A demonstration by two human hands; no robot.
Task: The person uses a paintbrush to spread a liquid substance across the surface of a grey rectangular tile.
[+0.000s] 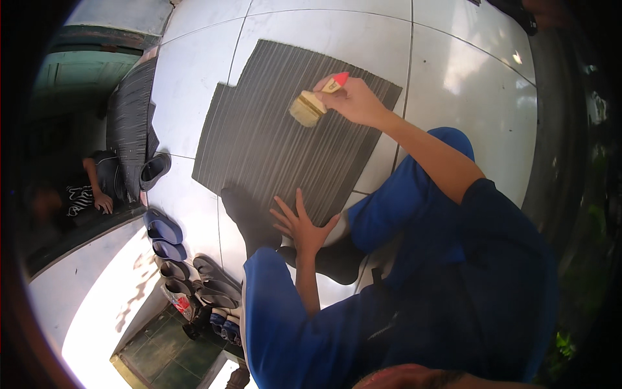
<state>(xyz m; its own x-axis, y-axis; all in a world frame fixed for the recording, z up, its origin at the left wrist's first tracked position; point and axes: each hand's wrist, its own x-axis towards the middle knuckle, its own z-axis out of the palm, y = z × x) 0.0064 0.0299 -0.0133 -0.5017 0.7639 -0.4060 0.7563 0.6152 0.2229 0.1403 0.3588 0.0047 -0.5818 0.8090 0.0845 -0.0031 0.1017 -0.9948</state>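
A dark grey ribbed mat (259, 123) with a notched far-left corner lies flat on the white tiles. My right hand (353, 100) is closed round the handle of a wide paintbrush (309, 109), which has pale bristles and a red handle tip. The bristles point down and left over the mat's upper middle; I cannot tell whether they touch it. With fingers spread, my left hand (301, 223) lies on the near edge of the mat. Beside it, my dark-socked foot (243, 217) rests at the same edge.
Another ribbed dark mat (129, 123) stands at the left by a doorway, where a person (100, 188) sits low. Along the left side are a dark shoe (155, 170), blue sandals (162, 230) and several more pairs (210, 282). White floor tiles (466, 97) spread to the right.
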